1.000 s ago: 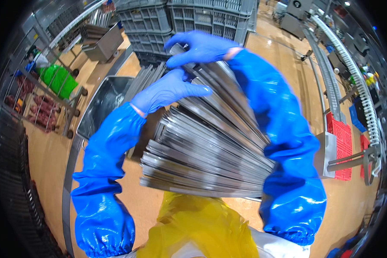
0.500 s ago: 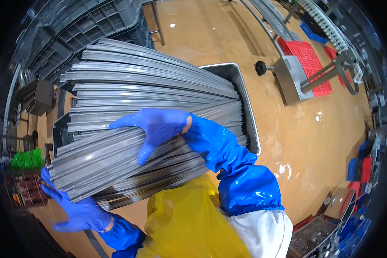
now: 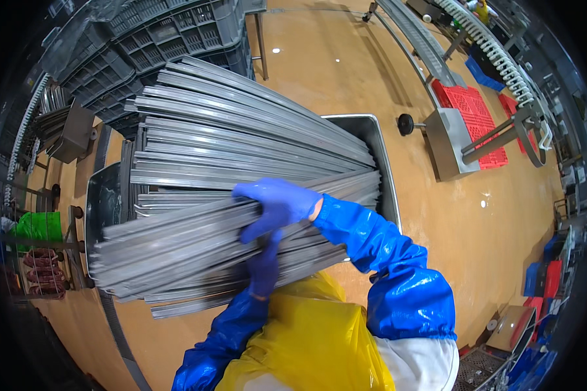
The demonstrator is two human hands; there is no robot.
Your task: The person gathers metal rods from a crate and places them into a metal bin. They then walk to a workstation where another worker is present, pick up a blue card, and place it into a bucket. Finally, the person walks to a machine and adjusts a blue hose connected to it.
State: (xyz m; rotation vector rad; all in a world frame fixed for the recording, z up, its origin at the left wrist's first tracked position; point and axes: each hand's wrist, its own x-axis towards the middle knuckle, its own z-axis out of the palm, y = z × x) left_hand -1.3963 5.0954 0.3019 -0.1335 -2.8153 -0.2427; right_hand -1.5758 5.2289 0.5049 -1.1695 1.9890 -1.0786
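Note:
A deep metal tub [image 3: 104,195] holds many long, grooved grey metal bars [image 3: 241,140], stacked in a fan. On top lies a slanting bundle of metal bars [image 3: 169,241], its left end reaching over the tub's near left side. My right hand [image 3: 280,202], in a purple-blue glove, curves over the bundle from above, fingers on its far side and thumb toward me. Against the near side of the same bundle, just below the right thumb, is my left hand [image 3: 264,264]. Motion smears its fingers, so their grip is unclear.
Grey plastic crates [image 3: 182,36] are stacked beyond the tub at the left. Right of it stands a conveyor frame [image 3: 450,140] with a red crate [image 3: 469,107]. A metal box [image 3: 72,133] and a green bag [image 3: 39,228] are at far left. The floor [image 3: 437,241] is tan and wet.
My left hand has moved from the bundle's left end rightward to its near side by the right hand. The right hand has slid right along the bars. The whole view has shifted slightly.

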